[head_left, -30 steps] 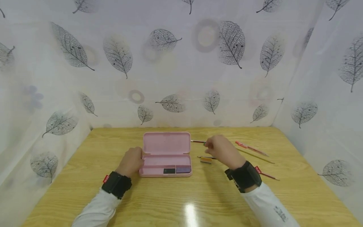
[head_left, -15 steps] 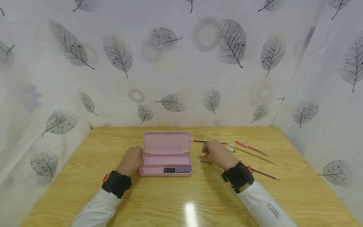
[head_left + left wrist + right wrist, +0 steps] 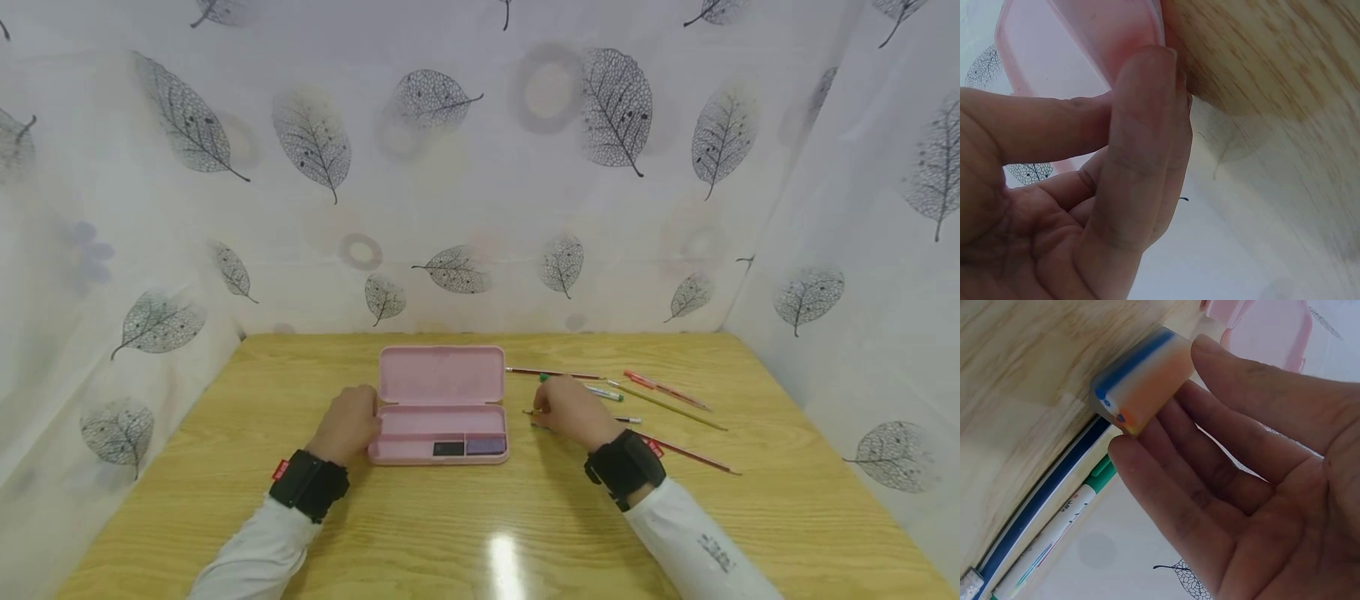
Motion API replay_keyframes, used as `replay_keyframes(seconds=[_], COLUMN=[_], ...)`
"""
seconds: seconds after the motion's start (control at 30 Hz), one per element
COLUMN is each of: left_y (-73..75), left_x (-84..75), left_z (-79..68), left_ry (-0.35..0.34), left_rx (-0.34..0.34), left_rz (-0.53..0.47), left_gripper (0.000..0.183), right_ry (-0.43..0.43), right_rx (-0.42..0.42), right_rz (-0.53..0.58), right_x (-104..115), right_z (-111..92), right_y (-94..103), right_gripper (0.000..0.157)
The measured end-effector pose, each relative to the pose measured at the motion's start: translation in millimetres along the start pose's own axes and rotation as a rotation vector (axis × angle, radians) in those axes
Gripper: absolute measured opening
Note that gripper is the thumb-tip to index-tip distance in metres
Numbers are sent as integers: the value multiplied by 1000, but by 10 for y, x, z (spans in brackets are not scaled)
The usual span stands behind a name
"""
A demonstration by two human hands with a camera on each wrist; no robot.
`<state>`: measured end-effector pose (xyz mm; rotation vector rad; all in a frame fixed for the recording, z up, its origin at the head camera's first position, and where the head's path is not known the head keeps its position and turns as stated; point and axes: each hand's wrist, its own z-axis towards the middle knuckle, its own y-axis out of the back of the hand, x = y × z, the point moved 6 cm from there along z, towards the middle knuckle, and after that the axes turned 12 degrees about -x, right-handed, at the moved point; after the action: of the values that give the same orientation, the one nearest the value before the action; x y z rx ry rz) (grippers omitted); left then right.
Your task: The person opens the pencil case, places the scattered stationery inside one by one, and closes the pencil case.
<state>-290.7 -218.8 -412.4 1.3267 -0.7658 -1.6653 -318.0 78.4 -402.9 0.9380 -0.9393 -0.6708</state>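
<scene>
An open pink pencil case (image 3: 441, 375) lies on the wooden table, with a dark block (image 3: 448, 449) and a purple block (image 3: 485, 447) in its front compartments. My left hand (image 3: 347, 427) pinches the case's left edge between thumb and fingers; the left wrist view shows the pink wall (image 3: 1116, 31) at the fingertips. To the right of the case, my right hand (image 3: 573, 410) holds a blue, white and orange eraser (image 3: 1144, 381) between thumb and fingertips, low at the tabletop. In the head view that hand mostly covers the eraser. A dark blue pencil (image 3: 1041, 494) and a green-capped marker (image 3: 1054, 531) lie beside it.
Behind and right of my right hand lie a dark red pencil (image 3: 555, 372), a red pen (image 3: 667, 389), a yellow pencil (image 3: 675, 407) and another red pencil (image 3: 697, 457). A leaf-patterned curtain (image 3: 480, 183) encloses the table's back and sides.
My right hand has moved down and slightly left, from above the pens onto the eraser, uncovering the green-capped marker. My left hand stays on the case.
</scene>
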Motion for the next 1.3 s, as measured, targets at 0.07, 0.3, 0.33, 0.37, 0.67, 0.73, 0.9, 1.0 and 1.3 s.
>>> replay_keyframes(seconds=[0.07, 0.3, 0.33, 0.37, 0.67, 0.73, 0.9, 1.0, 1.3], left_y=[-6, -2, 1, 4, 11, 11, 21, 23, 0], left_x=[1, -8, -11, -13, -16, -15, -26, -28, -1], left_z=[8, 12, 12, 13, 7, 12, 15, 15, 5], left_ry=[11, 16, 10, 6, 13, 14, 10, 12, 24], left_rx=[9, 22, 18, 14, 16, 14, 11, 15, 32], left_rz=[-2, -1, 1, 0, -13, -10, -1, 2, 10], left_gripper=[10, 9, 9, 10, 10, 9, 9, 9, 8], right_ry=[7, 13, 13, 13, 14, 17, 25, 25, 16], right_rx=[-9, -19, -21, -22, -30, -32, -39, -42, -37], right_rz=[-1, 8, 7, 6, -10, -20, -36, -39, -41], right_x=[1, -4, -7, -9, 3, 2, 7, 9, 5], right_z=[0, -8, -8, -8, -6, -2, 3, 0, -7], right_y=[2, -7, -10, -13, -13, -14, -6, -3, -18], right_gripper=[7, 5, 5, 5, 6, 6, 6, 7, 7])
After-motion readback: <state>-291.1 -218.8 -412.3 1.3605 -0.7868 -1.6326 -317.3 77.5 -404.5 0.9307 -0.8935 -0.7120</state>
